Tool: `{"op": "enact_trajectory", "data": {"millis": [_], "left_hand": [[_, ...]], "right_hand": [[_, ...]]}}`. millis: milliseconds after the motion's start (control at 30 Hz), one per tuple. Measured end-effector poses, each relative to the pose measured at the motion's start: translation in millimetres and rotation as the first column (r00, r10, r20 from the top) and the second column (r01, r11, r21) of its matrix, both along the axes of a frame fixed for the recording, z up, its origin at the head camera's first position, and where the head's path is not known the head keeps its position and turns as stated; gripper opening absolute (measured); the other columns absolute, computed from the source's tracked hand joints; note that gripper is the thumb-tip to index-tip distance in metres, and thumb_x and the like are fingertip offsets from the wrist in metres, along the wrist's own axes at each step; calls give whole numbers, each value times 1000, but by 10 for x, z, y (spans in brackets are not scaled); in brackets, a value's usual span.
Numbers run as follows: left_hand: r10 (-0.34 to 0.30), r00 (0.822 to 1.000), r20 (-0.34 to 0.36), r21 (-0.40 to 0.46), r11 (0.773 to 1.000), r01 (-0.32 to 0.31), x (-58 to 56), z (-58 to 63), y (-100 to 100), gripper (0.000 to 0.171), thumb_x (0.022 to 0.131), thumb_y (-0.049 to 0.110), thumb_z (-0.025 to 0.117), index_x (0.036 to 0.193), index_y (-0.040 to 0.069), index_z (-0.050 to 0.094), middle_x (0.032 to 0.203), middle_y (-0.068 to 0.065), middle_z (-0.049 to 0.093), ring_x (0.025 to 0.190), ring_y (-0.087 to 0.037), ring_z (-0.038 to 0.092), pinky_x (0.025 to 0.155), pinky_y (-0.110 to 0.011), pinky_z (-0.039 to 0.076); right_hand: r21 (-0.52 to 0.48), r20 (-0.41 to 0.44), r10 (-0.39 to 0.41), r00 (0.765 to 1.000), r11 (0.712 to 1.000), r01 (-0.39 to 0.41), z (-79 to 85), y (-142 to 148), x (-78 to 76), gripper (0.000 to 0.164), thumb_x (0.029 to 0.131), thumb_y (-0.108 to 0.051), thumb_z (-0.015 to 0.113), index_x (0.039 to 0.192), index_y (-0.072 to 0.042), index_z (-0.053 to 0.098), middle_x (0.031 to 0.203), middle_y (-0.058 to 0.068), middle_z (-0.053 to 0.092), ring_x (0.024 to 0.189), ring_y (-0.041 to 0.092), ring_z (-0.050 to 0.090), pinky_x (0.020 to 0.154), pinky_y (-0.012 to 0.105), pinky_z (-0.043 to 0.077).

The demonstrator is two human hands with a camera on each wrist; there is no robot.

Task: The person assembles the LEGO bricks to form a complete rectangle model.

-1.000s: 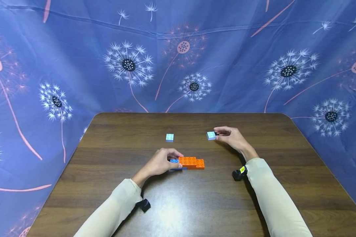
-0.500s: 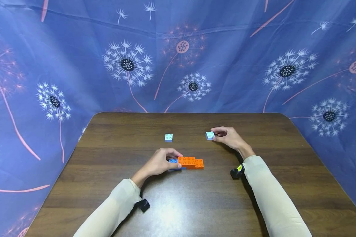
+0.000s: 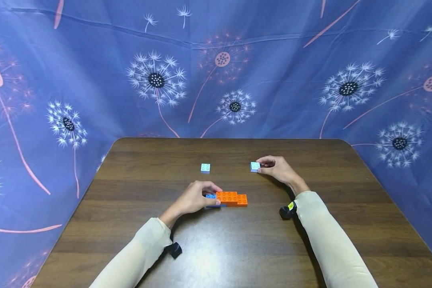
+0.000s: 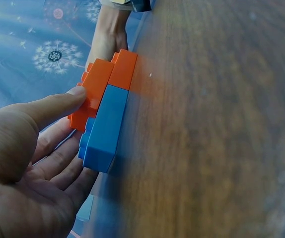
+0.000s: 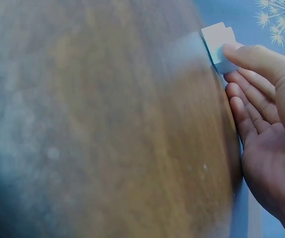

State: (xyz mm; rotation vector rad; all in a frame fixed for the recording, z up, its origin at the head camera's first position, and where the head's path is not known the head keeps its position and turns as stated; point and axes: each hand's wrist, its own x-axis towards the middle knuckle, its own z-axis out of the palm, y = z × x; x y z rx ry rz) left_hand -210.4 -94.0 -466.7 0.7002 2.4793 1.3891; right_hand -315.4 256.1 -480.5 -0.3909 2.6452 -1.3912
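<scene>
My left hand (image 3: 192, 197) pinches a joined stack of toy building bricks in the middle of the table. In the stack, an orange brick (image 3: 227, 197) bridges a blue brick (image 4: 105, 134) on the left and another orange brick (image 3: 242, 200) on the right. The thumb presses the near side; in the left wrist view, the other fingers pass behind. Farther back on the right, my right hand (image 3: 281, 170) pinches a small light blue brick (image 3: 255, 167) between thumb and fingers. The right wrist view shows that brick (image 5: 217, 44) low at the table surface.
A second light blue brick (image 3: 205, 168) lies on the brown wooden table (image 3: 147, 160), behind the stack and left of the right hand. The table's far edge meets a blue cloth (image 3: 273, 60) printed with dandelions. Glare marks the near tabletop.
Over the last second, the right fingers have closed in on the light blue brick and now cover its right edge. The left hand and the stack stay put.
</scene>
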Motion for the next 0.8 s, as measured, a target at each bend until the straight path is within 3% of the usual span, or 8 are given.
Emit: {"op": "enact_trajectory", "data": {"millis": [200,400,800], "left_hand": [[9,1000,-7,5,1000,-9,2,8,-8,30,84,17,86,112,17,77,106,-2,78,95,-13,72,83,-28,58],[5,1000,18,1,1000,-5,12,-1,4,29,85,17,86,113,17,76,107,-2,78,97,-13,72,83,-27,58],[10,1000,15,-1,1000,-10,17,13,-8,29,85,16,86,113,16,77,107,-2,78,98,-14,73,86,-28,58]], "right_hand": [[-41,8,-19,1000,999,20,9,3,26,40,87,-15,83,123,-2,72,116,22,73,93,12,65,81,18,52],[-10,13,-22,1000,1000,22,17,28,97,39,87,-17,84,122,-4,73,115,20,74,93,12,65,81,19,52],[-19,-30,41,999,999,-42,171,-38,247,36,86,-18,84,119,-9,74,109,13,75,92,13,67,80,21,54]]}}
